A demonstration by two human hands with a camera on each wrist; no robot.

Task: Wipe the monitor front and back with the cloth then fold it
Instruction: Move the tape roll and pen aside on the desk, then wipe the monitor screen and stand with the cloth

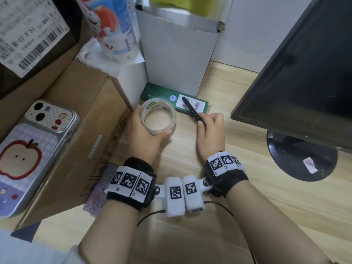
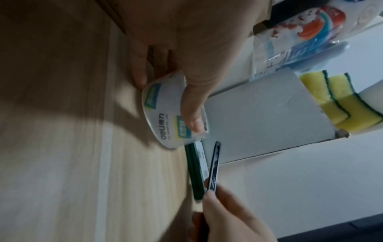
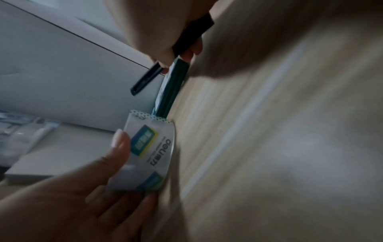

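Note:
The black monitor (image 1: 304, 73) stands at the right on its round base (image 1: 297, 157), screen dark. A purple patterned cloth (image 1: 96, 197) lies on the wooden desk (image 1: 247, 187), partly hidden under my left wrist and beside the cardboard box. My left hand (image 1: 142, 136) grips a roll of clear tape (image 1: 158, 117), thumb and fingers around its rim; the roll (image 2: 165, 117) rests on the desk. My right hand (image 1: 209, 130) pinches a slim black tool (image 1: 192, 111), its tip pointing toward the tape and the green box. Neither hand touches the cloth or the monitor.
A flat green box (image 1: 171, 98) lies behind the tape against a tall grey carton (image 1: 177, 60) holding yellow sponges (image 2: 339, 101). On the left, a brown cardboard box (image 1: 80, 130) carries a phone (image 1: 32, 155). A printed packet (image 1: 112, 29) stands behind it.

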